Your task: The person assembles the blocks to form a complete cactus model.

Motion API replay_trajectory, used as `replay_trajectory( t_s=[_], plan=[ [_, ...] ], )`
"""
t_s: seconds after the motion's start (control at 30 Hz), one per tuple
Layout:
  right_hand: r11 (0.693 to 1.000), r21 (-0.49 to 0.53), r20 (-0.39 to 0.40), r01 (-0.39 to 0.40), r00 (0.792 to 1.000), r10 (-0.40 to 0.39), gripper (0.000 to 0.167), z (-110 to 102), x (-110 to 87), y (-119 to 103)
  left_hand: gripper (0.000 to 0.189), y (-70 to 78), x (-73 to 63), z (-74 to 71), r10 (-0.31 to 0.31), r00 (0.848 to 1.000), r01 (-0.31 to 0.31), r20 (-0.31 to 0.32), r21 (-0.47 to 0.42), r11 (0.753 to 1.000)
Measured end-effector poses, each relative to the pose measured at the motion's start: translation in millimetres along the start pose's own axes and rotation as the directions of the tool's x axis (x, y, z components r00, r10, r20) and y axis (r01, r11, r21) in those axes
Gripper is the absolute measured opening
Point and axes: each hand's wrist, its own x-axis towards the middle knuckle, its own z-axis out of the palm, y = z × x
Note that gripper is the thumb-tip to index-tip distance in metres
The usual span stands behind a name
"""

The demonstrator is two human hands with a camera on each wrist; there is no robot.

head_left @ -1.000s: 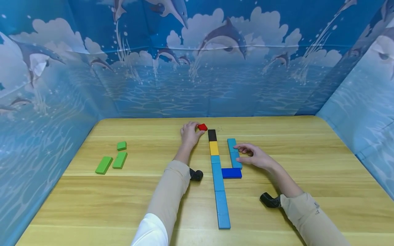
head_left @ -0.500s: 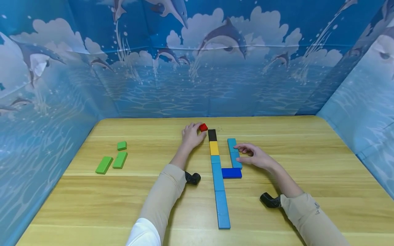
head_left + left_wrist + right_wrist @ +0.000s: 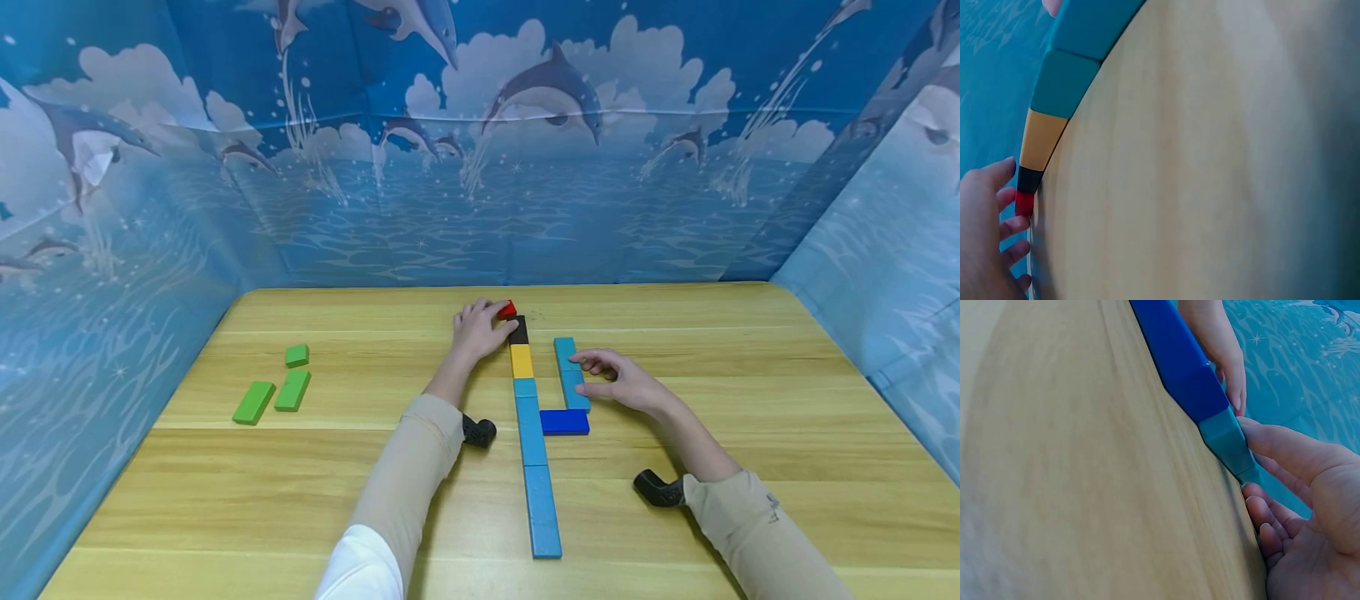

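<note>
My left hand (image 3: 477, 336) pinches a small red block (image 3: 507, 309) at the far end of a straight row of blocks. The red one lies against the black block (image 3: 521, 332), and in the left wrist view it lines up past it. A yellow block (image 3: 521, 362) and several light blue blocks (image 3: 532, 440) continue the row towards me. From its right side a dark blue block (image 3: 565, 422) sticks out, meeting two teal blocks (image 3: 575, 389). Beside these, my right hand (image 3: 628, 382) touches their right edge with thumb and fingertips, fingers loosely bent and spread apart.
Three green blocks (image 3: 292, 391) lie apart at the left of the wooden table (image 3: 337, 500). A dolphin-print blue curtain (image 3: 480, 225) stands behind and at both sides. Black wrist devices (image 3: 480, 432) are worn under both forearms.
My left hand has moved right with the red block, bringing it up against the far end of the black block. My right hand has stayed in place.
</note>
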Motion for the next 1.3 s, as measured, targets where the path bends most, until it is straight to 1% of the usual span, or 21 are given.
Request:
replay_trajectory(
  t_s=[0.2,0.37,0.83,0.97,1.07,1.17,1.23,1.3],
  plan=[
    [1.000,-0.010,-0.001,-0.014,1.000,0.014,0.050,0.1,1.0,2.4,0.051,1.0,1.2,0.5,0.039,0.999,-0.038,0.038,-0.029,0.999],
    [1.000,-0.010,0.003,-0.024,1.000,0.024,0.049,0.1,1.9,3.8,0.049,1.7,2.3,1.8,0.058,0.997,-0.055,0.053,-0.047,0.997],
    [1.000,-0.008,0.005,-0.018,1.000,0.018,0.050,0.5,1.4,3.9,0.048,2.0,1.6,1.8,0.061,0.995,-0.056,0.075,-0.064,0.996],
    [1.000,-0.008,0.004,-0.017,1.000,0.017,0.050,-0.3,1.0,4.0,0.048,2.3,1.9,1.9,0.067,0.995,-0.061,0.073,-0.078,0.995],
    [1.000,-0.011,0.004,-0.016,1.000,0.016,0.049,-0.5,0.9,4.0,0.048,1.1,2.4,3.2,0.068,0.996,-0.062,0.057,-0.106,0.992],
    [1.000,-0.014,-0.001,-0.014,1.000,0.014,0.049,-0.2,1.0,4.5,0.048,-0.9,3.0,4.3,0.056,0.998,-0.053,0.017,-0.173,0.984],
    [1.000,-0.011,-0.001,-0.003,1.000,0.002,0.049,-0.1,0.9,4.8,0.048,-1.8,2.7,3.4,0.048,0.999,-0.052,-0.025,-0.235,0.971],
    [1.000,-0.012,-0.003,0.005,1.000,-0.005,0.049,-0.3,0.2,5.3,0.048,-1.9,2.2,0.6,0.047,0.996,-0.067,-0.075,-0.306,0.950]
  ],
)
